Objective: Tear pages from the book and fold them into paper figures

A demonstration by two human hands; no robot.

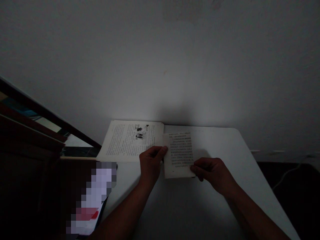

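Note:
Between my hands is a printed page (pixel 180 153), a small sheet covered in lines of text, raised a little off the table. My left hand (pixel 152 161) pinches its left edge between thumb and fingers. At the lower right corner, my right hand (pixel 208 170) grips the page with thumb and fingertips. Behind my left hand lies a larger printed sheet or open book (pixel 122 140), with text and a small black drawing, on the far left of the white table. Whether the small page is joined to it cannot be made out.
The white table (pixel 225 146) stands against a grey wall (pixel 160 66). At its left edge is a phone-like screen (pixel 96 190), partly blurred out. A dark slanted rail (pixel 50 115) runs along the left. A pale cable (pixel 287 173) hangs at the right.

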